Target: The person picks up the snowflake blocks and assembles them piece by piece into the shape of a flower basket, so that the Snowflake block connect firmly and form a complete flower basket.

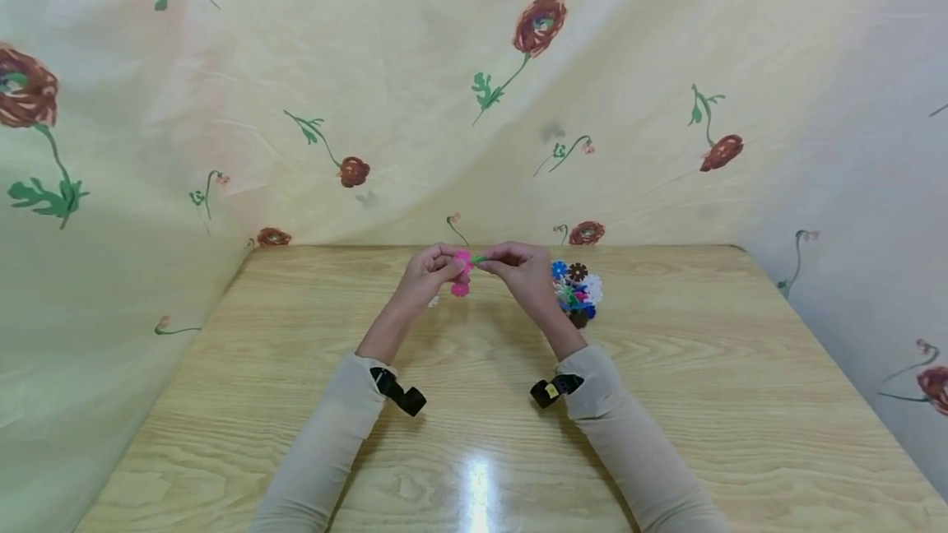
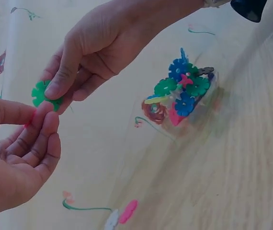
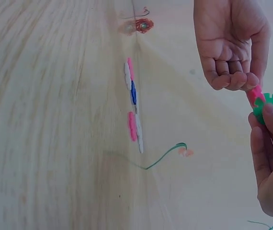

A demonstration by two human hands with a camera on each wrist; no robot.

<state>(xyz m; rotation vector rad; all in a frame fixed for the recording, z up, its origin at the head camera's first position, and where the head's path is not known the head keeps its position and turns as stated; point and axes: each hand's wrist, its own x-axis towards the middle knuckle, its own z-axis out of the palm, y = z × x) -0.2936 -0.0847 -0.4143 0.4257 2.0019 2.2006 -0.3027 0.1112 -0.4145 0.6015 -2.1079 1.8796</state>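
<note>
Over the far middle of the table, my left hand point(image 1: 429, 274) pinches a pink notched flower disc point(image 3: 255, 95) between thumb and fingers. Facing it, my right hand point(image 1: 522, 270) pinches a green notched disc point(image 2: 39, 94) by its edge. The two discs meet between the fingertips in the right wrist view, the green one set across the pink one. Most of the pink disc is hidden by fingers in the left wrist view. Close below the left hand, another pink disc point(image 1: 460, 289) and a white disc point(image 1: 434, 301) show.
Beside my right wrist lies a heap of mixed discs point(image 1: 593, 286) in blue, brown, white, green and pink. The right wrist view shows a row of white, pink and blue discs point(image 3: 132, 127) edge-on. A flowered cloth point(image 1: 415, 89) hangs behind the wooden table point(image 1: 474, 401).
</note>
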